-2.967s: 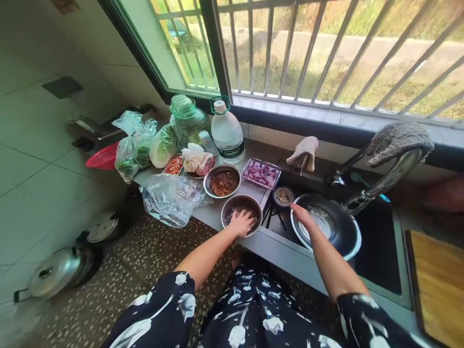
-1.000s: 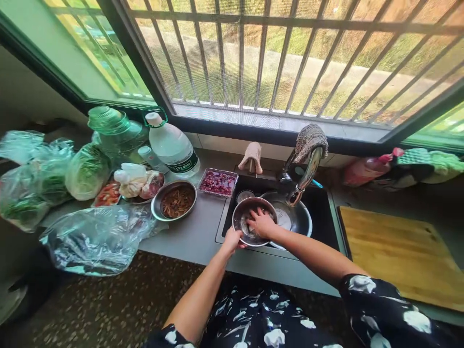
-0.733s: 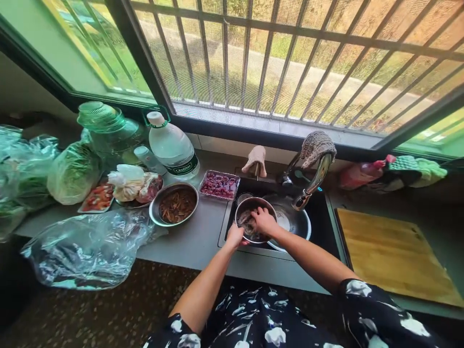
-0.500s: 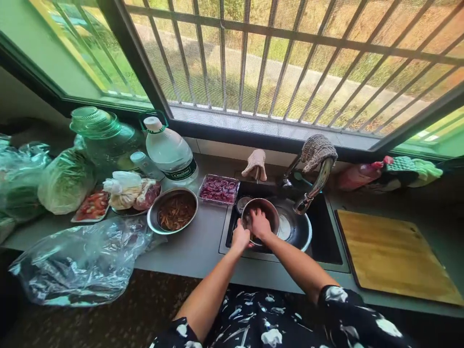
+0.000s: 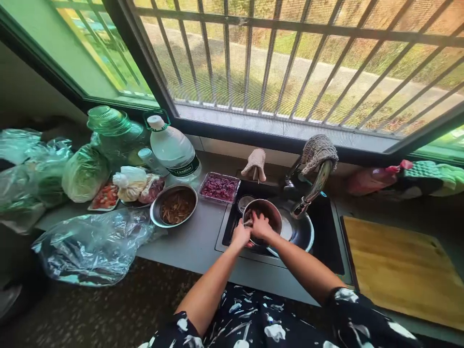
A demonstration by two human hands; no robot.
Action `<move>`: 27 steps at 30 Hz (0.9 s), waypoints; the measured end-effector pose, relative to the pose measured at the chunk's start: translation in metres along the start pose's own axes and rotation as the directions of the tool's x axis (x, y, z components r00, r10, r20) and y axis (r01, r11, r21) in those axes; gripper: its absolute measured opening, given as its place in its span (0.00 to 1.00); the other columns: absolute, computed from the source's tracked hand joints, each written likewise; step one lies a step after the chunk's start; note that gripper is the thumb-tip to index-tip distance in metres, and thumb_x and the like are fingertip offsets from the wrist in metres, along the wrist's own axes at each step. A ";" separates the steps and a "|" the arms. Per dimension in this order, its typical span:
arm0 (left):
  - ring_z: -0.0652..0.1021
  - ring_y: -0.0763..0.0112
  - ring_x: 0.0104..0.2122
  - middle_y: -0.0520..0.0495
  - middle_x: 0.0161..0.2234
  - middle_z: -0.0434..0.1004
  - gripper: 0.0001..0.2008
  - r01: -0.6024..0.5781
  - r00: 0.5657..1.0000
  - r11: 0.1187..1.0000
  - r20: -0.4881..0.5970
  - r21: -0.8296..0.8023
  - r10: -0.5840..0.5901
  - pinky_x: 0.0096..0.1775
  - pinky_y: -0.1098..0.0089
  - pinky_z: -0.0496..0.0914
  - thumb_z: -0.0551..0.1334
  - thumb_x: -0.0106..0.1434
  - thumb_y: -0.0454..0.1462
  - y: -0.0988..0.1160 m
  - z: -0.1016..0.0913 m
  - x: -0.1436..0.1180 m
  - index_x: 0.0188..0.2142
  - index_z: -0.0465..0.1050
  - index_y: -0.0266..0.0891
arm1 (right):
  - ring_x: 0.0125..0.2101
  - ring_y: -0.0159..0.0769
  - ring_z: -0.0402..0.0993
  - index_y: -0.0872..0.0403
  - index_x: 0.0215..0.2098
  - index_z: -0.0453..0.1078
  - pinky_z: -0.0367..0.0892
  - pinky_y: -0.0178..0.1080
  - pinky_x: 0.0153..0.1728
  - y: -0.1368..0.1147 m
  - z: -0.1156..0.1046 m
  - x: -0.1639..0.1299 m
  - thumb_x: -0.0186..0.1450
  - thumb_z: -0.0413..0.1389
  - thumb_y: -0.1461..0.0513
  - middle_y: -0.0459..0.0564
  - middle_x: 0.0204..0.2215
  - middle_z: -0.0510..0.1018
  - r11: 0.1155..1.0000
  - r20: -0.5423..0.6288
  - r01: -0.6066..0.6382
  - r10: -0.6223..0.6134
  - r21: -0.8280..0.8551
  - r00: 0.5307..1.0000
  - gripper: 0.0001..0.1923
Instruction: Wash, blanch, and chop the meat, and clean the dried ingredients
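Along the desk (image 5: 195, 241) lie a crumpled clear plastic bag (image 5: 90, 246), a wooden cutting board (image 5: 402, 270) right of the sink (image 5: 326, 241), a cabbage (image 5: 84, 173), a water bottle (image 5: 174, 150), a steel bowl of brown strips (image 5: 174, 206) and a tray of red meat (image 5: 219, 187). In the sink, the curved faucet (image 5: 314, 186) with a net cloth over it hangs just beside a wide basin (image 5: 300, 232), over which sits the small steel bowl (image 5: 270, 212) with dark contents. The left hand (image 5: 240, 235) curls around that bowl's near rim, while the right hand (image 5: 261, 226) reaches inside it, fingers bent onto the contents.
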State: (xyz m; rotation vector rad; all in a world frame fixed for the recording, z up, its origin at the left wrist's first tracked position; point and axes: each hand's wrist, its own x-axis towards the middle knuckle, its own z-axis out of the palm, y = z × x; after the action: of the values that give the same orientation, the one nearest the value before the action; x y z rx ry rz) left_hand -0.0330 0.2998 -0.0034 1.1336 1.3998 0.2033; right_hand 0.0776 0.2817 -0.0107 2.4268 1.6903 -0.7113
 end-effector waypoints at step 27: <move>0.76 0.64 0.18 0.41 0.28 0.76 0.28 0.008 1.000 1.000 0.015 -0.023 -0.008 0.19 0.69 0.70 0.53 0.55 0.32 -0.005 0.016 -0.006 0.57 0.53 0.38 | 0.57 0.61 0.44 0.46 0.61 0.47 0.57 0.53 0.48 0.039 -0.016 -0.009 0.48 0.62 0.53 0.55 0.62 0.41 0.990 -0.083 0.141 -0.141 -0.014 0.986 0.47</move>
State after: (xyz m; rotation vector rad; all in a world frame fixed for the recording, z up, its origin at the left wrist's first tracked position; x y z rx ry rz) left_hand -0.0237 0.2848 -0.0064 1.1080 1.3851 0.2046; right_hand 0.1160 0.2644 0.0005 2.3815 1.9084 -0.6254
